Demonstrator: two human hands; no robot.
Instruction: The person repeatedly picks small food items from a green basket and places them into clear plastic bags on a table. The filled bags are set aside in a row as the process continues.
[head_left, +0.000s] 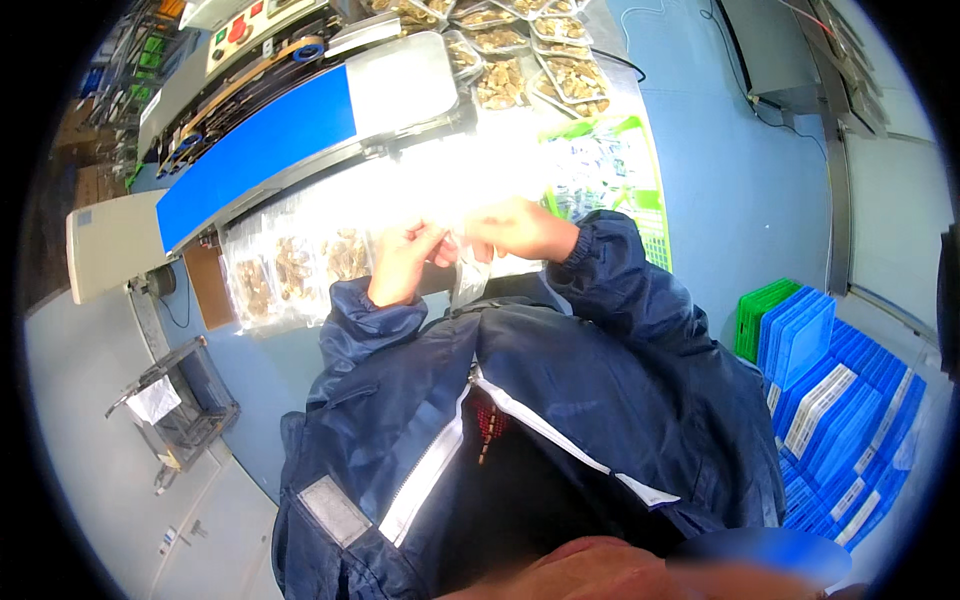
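Observation:
My left hand (403,262) and my right hand (522,229) meet close in front of my body, over the brightly lit worktop. Between them hangs a clear plastic bag (470,278), pinched at its upper part by the fingers of both hands. Glare washes out the fingertips, and I cannot make out what the bag contains. To the left of my left hand lie several clear bags of brown pieces (293,268) in a row. Just beyond my right wrist stands a bright green basket (655,215) holding many small white-and-blue packets (597,170).
A machine with a blue conveyor belt (265,150) and a pale end plate (405,78) runs along the left and far side. More packs of brown pieces (500,82) lie at the back. Blue crates (850,400) are stacked on the right; a grey frame (185,410) stands at left.

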